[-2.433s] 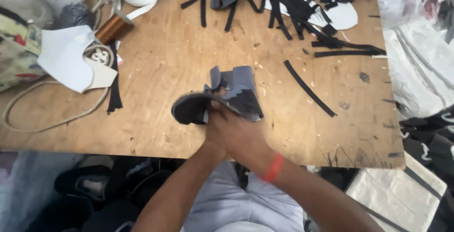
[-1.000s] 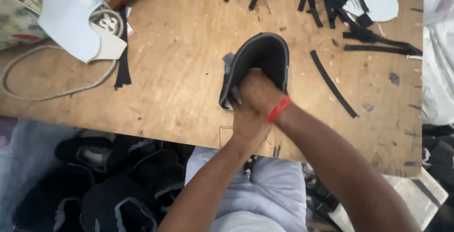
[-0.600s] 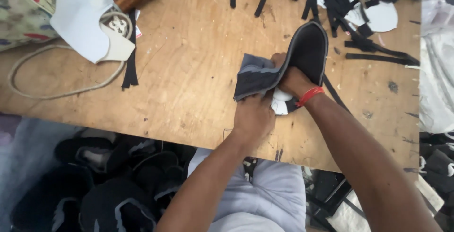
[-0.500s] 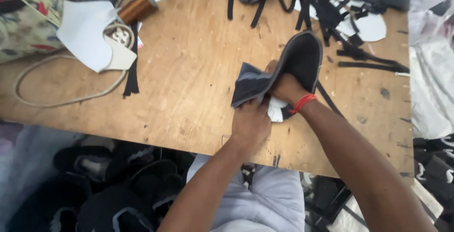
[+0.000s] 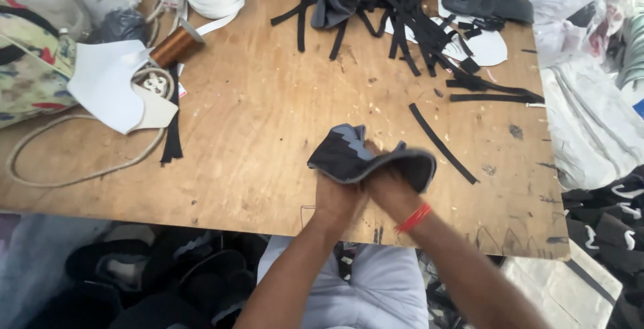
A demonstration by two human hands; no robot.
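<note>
A black and grey shoe upper (image 5: pixel 365 158) is held over the near edge of the wooden table (image 5: pixel 268 128). My left hand (image 5: pixel 337 199) grips it from below on its left side. My right hand (image 5: pixel 388 190), with a red band at the wrist, holds its right side from beneath, its fingers mostly hidden under the fabric. The upper lies folded flat across both hands, grey lining showing at the top left.
A loose black strip (image 5: pixel 443 143) lies just right of the hands. A heap of black strips and shoe pieces (image 5: pixel 402 0) fills the far side. White cut pieces (image 5: pixel 111 94), a copper spool (image 5: pixel 176 44), a cord (image 5: pixel 80 168) and a patterned bag (image 5: pixel 27 67) sit at the left.
The shoe piece was raised upright towards the right with its dark sole side showing; it has since come down flat and closer to the table's near edge, both hands still on it.
</note>
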